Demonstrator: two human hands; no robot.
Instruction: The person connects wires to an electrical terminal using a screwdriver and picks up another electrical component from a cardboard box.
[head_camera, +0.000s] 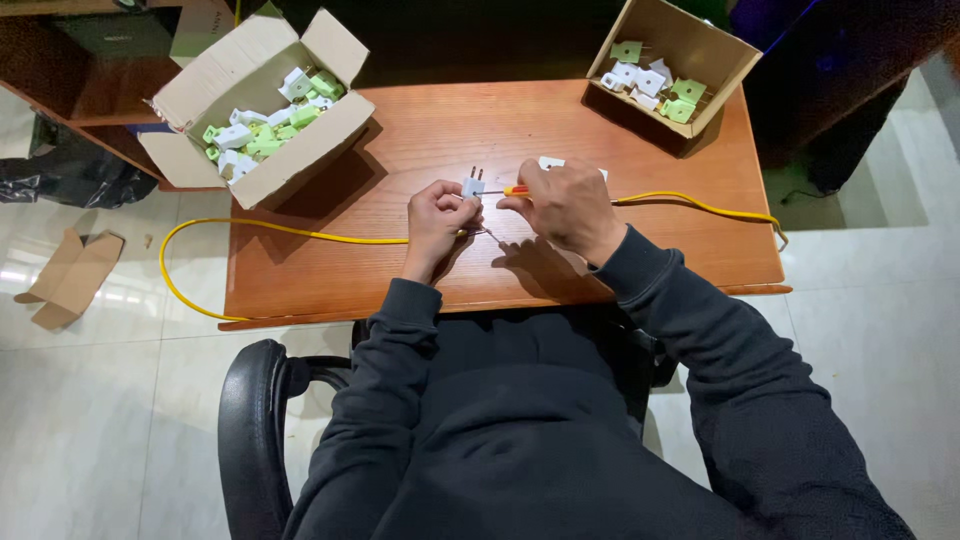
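On a wooden worktop (640, 250), the left hand (437, 215) gripped a white plug (473, 186); the right hand (565, 205) held a screwdriver (515, 190) against it.

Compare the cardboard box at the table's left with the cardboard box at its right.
The left cardboard box overhangs the wooden table's left edge; the right cardboard box sits at the back right corner. The left box looks fuller and holds mostly green plug parts among white; the right box holds fewer pieces, more white than green. The left box lies closer to the left hand. Both are open, brown, tilted, and hold small plug parts.
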